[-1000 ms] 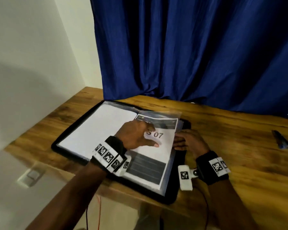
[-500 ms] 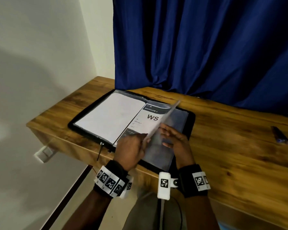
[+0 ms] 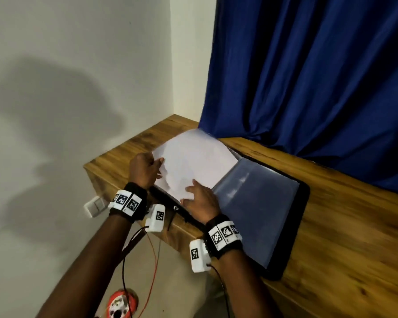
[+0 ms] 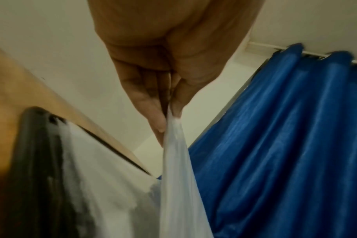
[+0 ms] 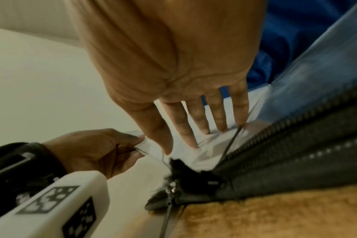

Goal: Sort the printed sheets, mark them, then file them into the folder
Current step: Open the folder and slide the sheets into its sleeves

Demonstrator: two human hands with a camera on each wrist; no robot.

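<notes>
A black zip folder [image 3: 292,239] lies open on the wooden table [image 3: 354,226] near its left corner. A clear sleeve holding a white sheet [image 3: 193,161] is turned over to the folder's left half. My left hand [image 3: 145,171] pinches that sleeve's near-left corner [image 4: 171,122] between thumb and fingers. My right hand [image 3: 200,198] lies flat with spread fingers [image 5: 202,122] on the sleeve close to the spine. An empty clear sleeve [image 3: 257,203] covers the right half. The sheet's print faces down.
A blue curtain [image 3: 308,76] hangs behind the table, touching its far edge. A white wall [image 3: 78,76] stands close on the left. The folder's zip [image 5: 296,145] runs along its near edge. Below, wires and a red-and-white object [image 3: 122,304] lie on the floor.
The sleeve with the printed sheet has swung from upright over to the left half, hiding the print. My left hand moved left with its corner; my right hand came down flat on it.
</notes>
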